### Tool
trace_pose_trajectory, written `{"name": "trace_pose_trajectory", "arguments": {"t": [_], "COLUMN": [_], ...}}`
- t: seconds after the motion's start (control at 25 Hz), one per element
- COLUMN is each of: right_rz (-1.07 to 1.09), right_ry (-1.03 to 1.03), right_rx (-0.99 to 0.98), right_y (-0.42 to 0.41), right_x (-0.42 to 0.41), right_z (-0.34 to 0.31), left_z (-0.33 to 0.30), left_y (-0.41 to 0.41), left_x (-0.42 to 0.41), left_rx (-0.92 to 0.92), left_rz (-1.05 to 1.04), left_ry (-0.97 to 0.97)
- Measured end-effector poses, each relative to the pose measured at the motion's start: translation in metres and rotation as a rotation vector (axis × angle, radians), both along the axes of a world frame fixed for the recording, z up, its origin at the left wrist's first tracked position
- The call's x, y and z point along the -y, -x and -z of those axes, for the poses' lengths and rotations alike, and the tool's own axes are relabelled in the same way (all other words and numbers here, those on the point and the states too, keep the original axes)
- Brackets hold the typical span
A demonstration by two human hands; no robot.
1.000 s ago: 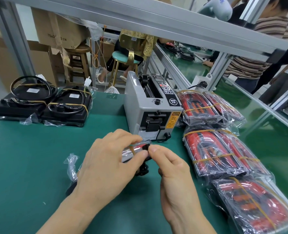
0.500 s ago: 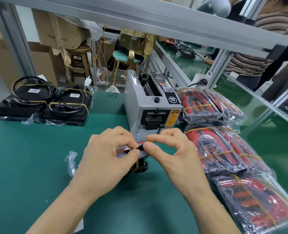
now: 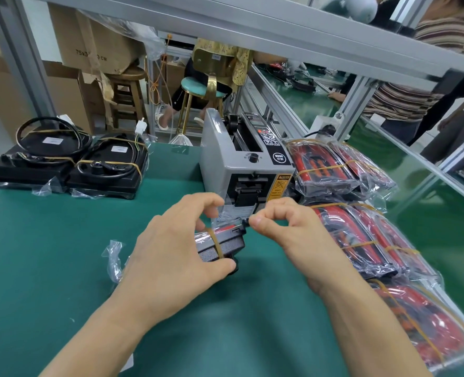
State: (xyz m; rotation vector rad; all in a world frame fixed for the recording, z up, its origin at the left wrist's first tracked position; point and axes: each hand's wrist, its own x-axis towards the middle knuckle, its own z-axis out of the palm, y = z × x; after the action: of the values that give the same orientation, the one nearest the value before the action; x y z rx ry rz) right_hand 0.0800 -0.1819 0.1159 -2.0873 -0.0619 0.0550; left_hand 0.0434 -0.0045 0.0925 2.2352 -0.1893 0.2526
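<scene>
"Head view, hands first: what have they got?"

"The left hand [image 3: 176,254] grips a bagged pack [image 3: 225,244], with the thumb under its near edge and the fingers curled over the top. The right hand [image 3: 293,235] pinches the pack's far right corner, thumb tip against forefinger. The two hands are close together but not touching."

"Where does the pack sit?"

"Low over the green table [image 3: 62,240], near its middle and just in front of a grey tape machine [image 3: 225,164]. I cannot tell whether it rests on the mat, because the left hand covers most of it. What shows is a black body with a red strip and a tan rubber band [image 3: 216,244] round it. The bag's loose end [image 3: 114,257] sticks out to the left of the hand."

"Anything between the hands and the machine?"

"Only clear film rising from the pack, which blurs the machine's lower front."

"And further out?"

"On the right, just beside the machine, rows of finished packs [image 3: 361,240] run down the table edge. They are red and black, bagged and banded. At the far left corner lie two black flat units [image 3: 62,170] with coiled cables strapped on top. An aluminium frame [image 3: 252,25] crosses above. Behind it stand cardboard boxes [image 3: 94,44] and a wooden stool [image 3: 127,74], and someone sits on a teal stool [image 3: 198,87]. A person in a striped shirt [image 3: 415,85] is at the next bench."
</scene>
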Motion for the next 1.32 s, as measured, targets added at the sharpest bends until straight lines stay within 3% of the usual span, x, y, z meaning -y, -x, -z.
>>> {"name": "trace_pose_trajectory", "arguments": {"t": [0.6,0.96,1.2,1.32], "right_rz": [0.005,0.029,0.078,0.225], "right_ry": [0.085,0.153,0.316,0.149], "right_rx": [-0.03,0.041,0.158,0.142], "right_y": [-0.001,0.003,-0.001,-0.007], "right_x": [-0.012,-0.017,-0.02,-0.003], "right_z": [0.007,0.007,0.01,0.014], "left_z": [0.005,0.009,0.01,0.01], "left_y": [-0.003,-0.005,-0.005,-0.004], "left_x": [0.004,0.003,0.007,0.007], "left_rx": [0.107,0.142,0.2,0.214], "left_rz": [-0.044,-0.008,0.004,-0.014], "left_ry": [-0.118,-0.127,-0.183,-0.162]}}
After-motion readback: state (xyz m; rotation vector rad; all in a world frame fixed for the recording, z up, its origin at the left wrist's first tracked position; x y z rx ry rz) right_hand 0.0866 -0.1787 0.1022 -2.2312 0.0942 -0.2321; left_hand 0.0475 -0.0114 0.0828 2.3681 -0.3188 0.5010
